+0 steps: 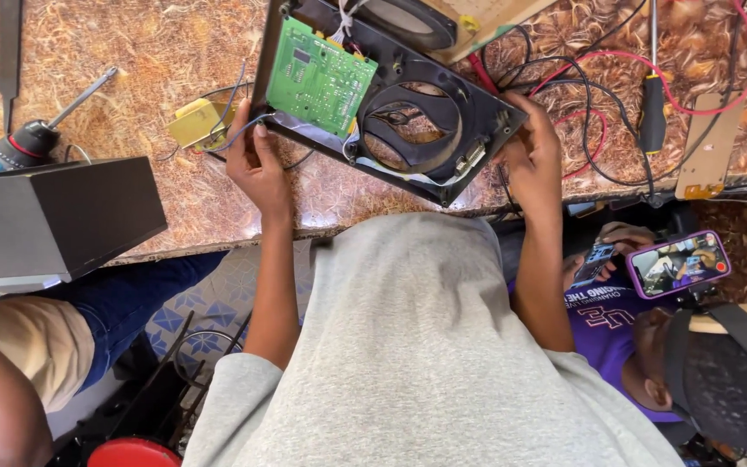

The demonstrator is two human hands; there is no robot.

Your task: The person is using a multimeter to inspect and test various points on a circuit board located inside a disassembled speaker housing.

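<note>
A black plastic speaker front panel (477,117) with round cut-outs lies tilted on the patterned brown worktop (149,78). A green circuit board (317,79) is fixed to its inner side, with thin wires trailing off. My left hand (257,164) grips the panel's near left corner. My right hand (533,156) holds its near right corner. My grey-shirted torso hides the table's front edge below the panel.
A black box-shaped speaker cabinet (54,220) sits at the left edge. A screwdriver (32,138) lies beyond it, another (653,104) at right among red and black wires (581,78). A person in purple at lower right holds a phone (678,264). Another person's legs are at left.
</note>
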